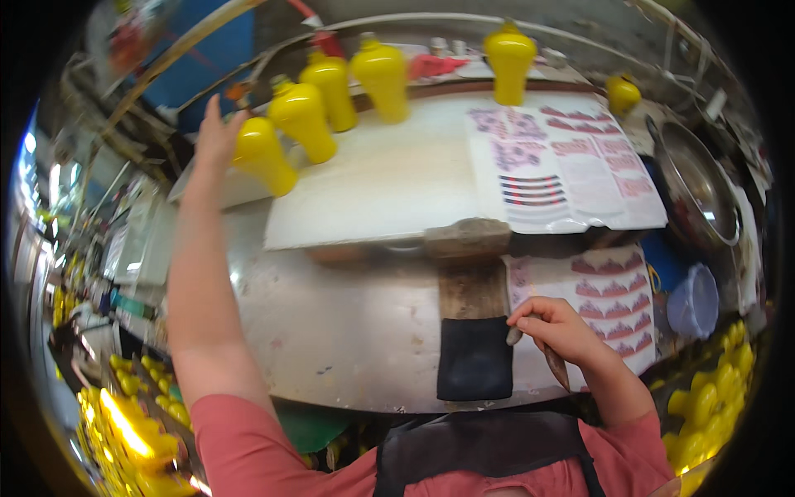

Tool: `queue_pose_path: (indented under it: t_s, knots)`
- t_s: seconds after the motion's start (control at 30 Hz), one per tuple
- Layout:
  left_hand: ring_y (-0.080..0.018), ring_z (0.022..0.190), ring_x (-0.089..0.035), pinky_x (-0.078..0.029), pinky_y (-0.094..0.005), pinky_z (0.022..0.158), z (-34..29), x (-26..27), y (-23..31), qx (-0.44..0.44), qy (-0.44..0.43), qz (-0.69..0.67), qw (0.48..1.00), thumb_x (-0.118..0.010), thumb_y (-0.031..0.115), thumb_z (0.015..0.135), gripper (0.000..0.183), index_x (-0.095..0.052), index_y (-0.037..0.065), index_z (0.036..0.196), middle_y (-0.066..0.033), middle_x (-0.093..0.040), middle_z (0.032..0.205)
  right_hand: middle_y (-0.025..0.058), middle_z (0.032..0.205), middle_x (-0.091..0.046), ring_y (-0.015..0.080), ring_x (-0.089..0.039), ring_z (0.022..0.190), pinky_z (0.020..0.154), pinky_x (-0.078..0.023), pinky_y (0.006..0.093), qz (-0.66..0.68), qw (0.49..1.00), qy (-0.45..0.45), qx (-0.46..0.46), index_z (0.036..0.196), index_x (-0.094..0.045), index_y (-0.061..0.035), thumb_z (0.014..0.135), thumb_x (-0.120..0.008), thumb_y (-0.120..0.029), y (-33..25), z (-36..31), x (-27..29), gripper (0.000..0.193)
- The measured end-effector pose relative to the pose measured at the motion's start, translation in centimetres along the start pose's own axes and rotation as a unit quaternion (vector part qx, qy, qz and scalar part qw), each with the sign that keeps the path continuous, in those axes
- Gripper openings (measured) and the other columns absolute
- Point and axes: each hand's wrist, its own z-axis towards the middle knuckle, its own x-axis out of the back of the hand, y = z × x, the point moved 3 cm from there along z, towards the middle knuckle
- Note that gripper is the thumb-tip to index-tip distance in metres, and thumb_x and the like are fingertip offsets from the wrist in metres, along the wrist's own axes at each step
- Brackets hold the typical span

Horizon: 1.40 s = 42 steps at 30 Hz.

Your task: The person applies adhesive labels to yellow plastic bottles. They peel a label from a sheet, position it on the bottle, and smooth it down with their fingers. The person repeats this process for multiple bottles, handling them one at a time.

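At the far left, my left hand reaches to the neck of a yellow vase standing on the left end of the white board. Its fingers look apart, though slightly blurred, and the vase's neck is partly hidden by the hand. My right hand is closed on a brown tapered tool. The tool's pointed end hangs below the palm and a grey rounded piece shows at the fingertips. Under the right hand lie a black cloth pad and a sheet of red printed decals.
More yellow vases stand along the board's back edge, with one apart at the right. A larger decal sheet covers the white board's right side. A metal pan and purple basin are at the right.
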Motion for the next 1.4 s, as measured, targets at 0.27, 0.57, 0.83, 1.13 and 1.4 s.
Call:
queue_pose_path:
  t_s: [0.27, 0.57, 0.83, 1.13, 1.4]
  knots:
    - [-0.0141, 0.102, -0.065, -0.051, -0.0274, 0.089, 0.0, -0.1, -3.5, 0.01, -0.113, -0.178, 0.977, -0.067, 0.018, 0.099, 0.036, -0.066, 0.004, 0.132, -0.0072, -0.071, 0.116, 0.0044, 0.096, -0.074, 0.011, -0.067, 0.09, 0.082, -0.052, 0.0291, -0.004, 0.991, 0.009, 0.137, 0.106, -0.072, -0.002, 0.1, -0.064, -0.02, 0.8, 1.2, 0.7, 0.021]
    - [-0.016, 0.106, -0.064, -0.05, -0.0278, 0.095, -9.9, 12.2, 10.4, -0.089, -0.161, -0.212, 0.96, -0.067, 0.022, 0.102, 0.026, -0.062, 0.007, 0.122, -0.0074, -0.068, 0.111, 0.0102, 0.083, -0.074, 0.0257, -0.072, 0.078, 0.075, -0.055, 0.0368, -0.075, 0.956, 0.109, 0.262, 0.097, -0.071, -0.0038, 0.092, -0.063, -0.025, 0.0, -2.0, -0.6, 0.023]
    - [-0.0139, 0.088, -0.062, -0.051, -0.0275, 0.082, -21.8, 4.5, 23.5, -0.058, -0.448, -0.412, 0.791, -0.066, 0.008, 0.09, 0.014, -0.061, 0.004, 0.103, -0.0055, -0.066, 0.096, 0.0298, 0.119, -0.066, 0.0427, -0.066, 0.107, 0.091, -0.052, 0.0424, -0.135, 0.944, 0.106, 0.28, 0.146, -0.042, -0.0021, 0.087, -0.074, -0.041, -1.3, -1.6, -3.0, 0.078]
    - [-0.0344, 0.152, -0.029, -0.021, -0.0429, 0.124, -38.2, -2.4, 24.7, -0.055, -0.186, -0.359, 0.913, -0.048, 0.02, 0.103, 0.069, -0.016, 0.0, 0.162, -0.0225, -0.026, 0.165, 0.0321, 0.14, -0.055, 0.0437, -0.056, 0.13, 0.109, -0.044, 0.0441, -0.055, 0.965, 0.171, 0.191, 0.15, -0.038, 0.0031, 0.085, -0.076, -0.036, 0.8, 1.1, -3.9, 0.085]
    - [-0.025, 0.14, -0.044, -0.035, -0.0391, 0.117, -40.1, -3.1, 24.5, 0.206, -0.317, -0.729, 0.57, -0.06, 0.021, 0.104, 0.069, -0.022, 0.008, 0.161, -0.0124, -0.042, 0.154, 0.0283, 0.123, -0.062, 0.0369, -0.068, 0.096, 0.085, -0.054, 0.0442, -0.252, 0.915, 0.26, 0.179, 0.161, -0.029, -0.0117, 0.081, -0.078, -0.03, 0.1, -0.4, -4.4, 0.095]
